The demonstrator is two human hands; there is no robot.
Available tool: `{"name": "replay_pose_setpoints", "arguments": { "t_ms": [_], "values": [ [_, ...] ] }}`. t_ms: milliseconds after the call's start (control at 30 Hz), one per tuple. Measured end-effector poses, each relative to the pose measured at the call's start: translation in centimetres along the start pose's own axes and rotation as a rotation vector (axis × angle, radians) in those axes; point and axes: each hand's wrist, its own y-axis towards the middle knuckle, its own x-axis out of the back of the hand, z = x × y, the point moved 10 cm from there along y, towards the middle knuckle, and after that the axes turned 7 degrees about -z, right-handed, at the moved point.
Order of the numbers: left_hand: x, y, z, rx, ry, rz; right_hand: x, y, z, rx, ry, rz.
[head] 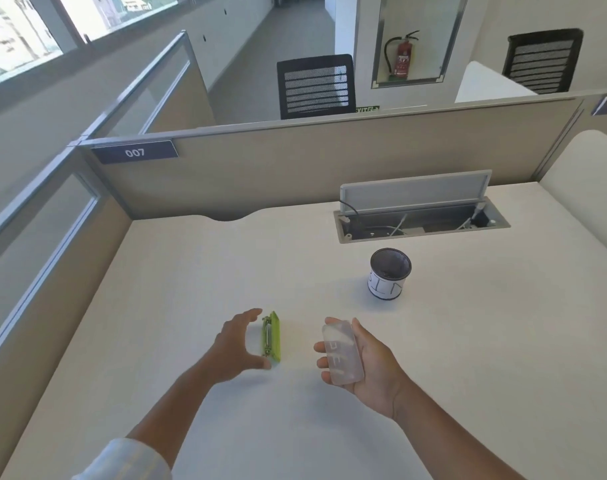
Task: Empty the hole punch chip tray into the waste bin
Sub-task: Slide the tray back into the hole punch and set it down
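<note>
Nearest the camera, two bare forearms reach out over the pale cream bench [191,278], the left one showing a white sleeve cuff [129,459] at the bottom edge. The right hand [361,362] is turned palm-up and grips a translucent, frosted plastic chip tray [342,353], a flat rounded-corner cover with faint raised lettering on it; the fingers curl round its left edge and the thumb sits at its top. Whether any paper chips lie in it cannot be told from here. The left hand [238,344] is spread open, holding nothing, its fingers and thumb arched just beside the lime-green metal hole punch [272,337], which stands tipped on its side on the bench with its metal mechanism facing the hand. The thumb tip appears to be at or very near the punch's near end; actual contact is unclear.

The tray is thus off the punch and in the right hand, so the step in hand looks to be carrying it to the bin. Farther off and to the right stands the small black cylindrical waste bin with a white paper label [389,273], upright, well apart from both hands, its mouth open. The next move probably calls for keeping the tray level while moving it over that narrow mouth, then tilting it close above the rim so nothing scatters. Beyond lie an open grey cable hatch [420,216] and the beige partition panel [295,157].
</note>
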Motion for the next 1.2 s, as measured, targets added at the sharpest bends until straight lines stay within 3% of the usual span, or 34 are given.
{"name": "replay_pose_setpoints", "arguments": {
  "t_ms": [467, 700, 967, 1200],
  "values": [
    [-2.0, 1.4, 0.0, -0.085, -0.042, -0.051, 1.5, -0.7, 0.0, 0.029, 0.030, -0.048],
    [-0.1, -1.3, -4.9, -0.158, -0.076, -0.131, 1.9, -0.7, 0.6, 0.076, 0.009, -0.128],
    [1.3, -7.0, -15.5, -0.410, 0.278, -0.253, 0.6, -1.1, 1.1, 0.096, 0.015, -0.125],
    [0.2, -9.2, -19.3, -0.474, 0.514, -0.337, -2.6, -2.7, 2.3, 0.147, 0.010, 0.013]
  ]
}}
